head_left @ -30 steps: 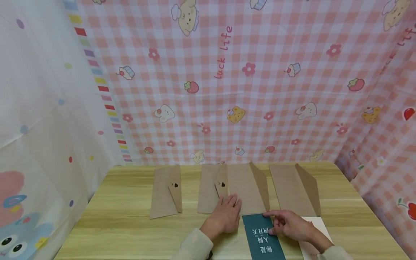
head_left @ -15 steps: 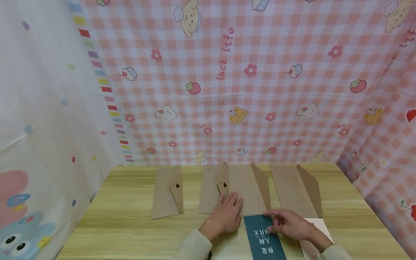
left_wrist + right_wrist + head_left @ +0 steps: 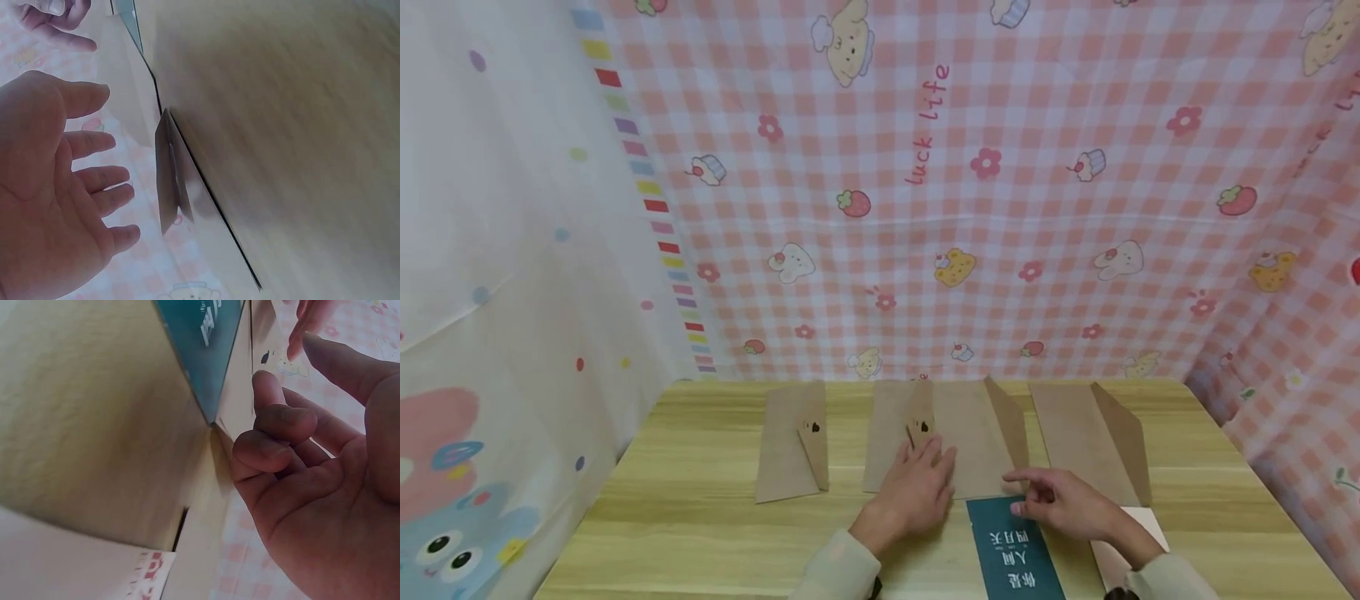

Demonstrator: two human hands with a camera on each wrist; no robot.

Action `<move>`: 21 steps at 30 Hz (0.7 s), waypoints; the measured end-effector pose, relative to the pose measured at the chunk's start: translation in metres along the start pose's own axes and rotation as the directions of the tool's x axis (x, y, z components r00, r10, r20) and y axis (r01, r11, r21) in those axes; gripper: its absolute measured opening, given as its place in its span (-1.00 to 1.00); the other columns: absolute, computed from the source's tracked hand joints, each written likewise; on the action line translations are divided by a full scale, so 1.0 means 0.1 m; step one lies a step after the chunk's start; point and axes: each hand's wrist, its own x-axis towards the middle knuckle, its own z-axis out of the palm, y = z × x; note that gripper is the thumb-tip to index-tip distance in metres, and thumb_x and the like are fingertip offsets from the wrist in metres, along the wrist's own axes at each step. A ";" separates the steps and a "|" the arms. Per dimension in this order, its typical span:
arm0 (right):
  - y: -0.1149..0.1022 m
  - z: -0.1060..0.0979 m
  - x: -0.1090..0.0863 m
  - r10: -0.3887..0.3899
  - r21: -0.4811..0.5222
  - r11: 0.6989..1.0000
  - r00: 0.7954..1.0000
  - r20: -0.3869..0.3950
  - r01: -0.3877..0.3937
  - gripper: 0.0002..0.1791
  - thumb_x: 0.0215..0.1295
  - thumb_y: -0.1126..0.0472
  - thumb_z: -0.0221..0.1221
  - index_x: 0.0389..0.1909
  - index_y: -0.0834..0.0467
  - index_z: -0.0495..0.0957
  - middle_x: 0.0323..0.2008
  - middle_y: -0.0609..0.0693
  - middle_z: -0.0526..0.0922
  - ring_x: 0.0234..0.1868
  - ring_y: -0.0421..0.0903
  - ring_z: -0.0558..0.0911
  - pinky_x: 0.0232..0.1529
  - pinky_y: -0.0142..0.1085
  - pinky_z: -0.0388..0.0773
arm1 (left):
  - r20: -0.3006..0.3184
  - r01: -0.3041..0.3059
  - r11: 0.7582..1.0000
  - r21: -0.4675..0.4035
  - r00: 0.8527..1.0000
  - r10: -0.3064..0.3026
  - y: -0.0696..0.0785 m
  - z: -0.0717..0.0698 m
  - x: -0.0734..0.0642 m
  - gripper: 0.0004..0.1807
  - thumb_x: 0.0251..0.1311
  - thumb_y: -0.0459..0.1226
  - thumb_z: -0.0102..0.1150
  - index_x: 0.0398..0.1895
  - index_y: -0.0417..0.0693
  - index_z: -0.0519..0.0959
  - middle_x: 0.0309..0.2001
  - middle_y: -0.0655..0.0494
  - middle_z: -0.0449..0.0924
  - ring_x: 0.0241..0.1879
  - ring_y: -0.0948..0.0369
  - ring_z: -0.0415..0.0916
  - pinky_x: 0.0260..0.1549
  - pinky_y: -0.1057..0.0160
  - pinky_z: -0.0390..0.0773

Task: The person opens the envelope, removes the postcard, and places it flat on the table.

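In the head view my left hand (image 3: 910, 492) hovers over the meeting edges of two brown envelopes, one with its flap folded over (image 3: 887, 433) and one with its flap spread out (image 3: 966, 442). The left wrist view shows its fingers loosely extended, holding nothing. Over the top right corner of a teal card (image 3: 1015, 554) with white characters is my right hand (image 3: 1071, 500). Its index finger points left and the other fingers bend loosely; the right wrist view shows nothing between them and the thumb. A white card (image 3: 1120, 558) lies partly hidden beneath the right forearm.
Another closed envelope (image 3: 786, 450) lies at the left of the wooden table (image 3: 685, 500). To the right is one more envelope (image 3: 1071, 433) with its flap spread out. A pink checked cloth (image 3: 985, 217) hangs behind the table, and a white one (image 3: 550, 333) at the left.
Both hands have lifted: the left from the envelopes, the right from the teal card's top edge. The card and envelopes keep their places, while the head view has shifted slightly.
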 end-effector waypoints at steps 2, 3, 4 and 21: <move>-0.02 -0.01 0.02 0.003 0.001 1.000 1.000 -0.002 -0.003 -0.48 0.35 0.09 0.26 0.20 0.34 0.50 -0.47 -0.13 0.52 -0.49 -0.32 0.42 -0.49 -0.42 0.40 | -0.002 0.008 1.000 -0.018 1.000 -0.009 -0.02 -0.01 -0.01 -0.40 0.48 -0.08 -0.08 0.52 -0.02 0.20 0.55 -0.09 0.05 0.54 0.01 -0.03 0.47 -0.13 -0.04; -0.03 -0.02 0.03 0.002 0.000 1.000 1.000 -0.005 -0.002 -0.48 0.35 0.10 0.25 0.20 0.34 0.50 -0.46 -0.12 0.52 -0.48 -0.32 0.42 -0.48 -0.41 0.40 | -0.005 0.011 1.000 -0.028 1.000 -0.011 -0.03 -0.02 -0.01 -0.40 0.48 -0.08 -0.08 0.52 -0.02 0.20 0.55 -0.09 0.06 0.54 0.00 -0.02 0.47 -0.13 -0.04; -0.05 -0.02 0.04 0.003 0.003 1.000 1.000 -0.007 -0.003 -0.49 0.35 0.11 0.26 0.21 0.33 0.50 -0.46 -0.12 0.52 -0.47 -0.31 0.43 -0.47 -0.41 0.40 | -0.009 0.011 0.999 -0.036 1.000 -0.011 -0.04 -0.02 -0.02 -0.40 0.49 -0.08 -0.08 0.52 -0.03 0.20 0.55 -0.10 0.05 0.54 0.00 -0.03 0.47 -0.14 -0.05; -0.25 -0.01 0.30 0.016 0.035 0.999 1.000 -0.006 -0.015 -0.51 0.36 0.21 0.23 0.24 0.33 0.47 -0.42 -0.07 0.59 -0.46 -0.24 0.48 -0.45 -0.39 0.45 | -0.101 0.025 0.999 0.019 0.995 -0.023 -0.30 -0.09 -0.11 -0.44 0.45 -0.10 -0.03 0.44 -0.11 0.31 0.51 -0.13 0.14 0.50 -0.04 0.07 0.43 -0.17 0.07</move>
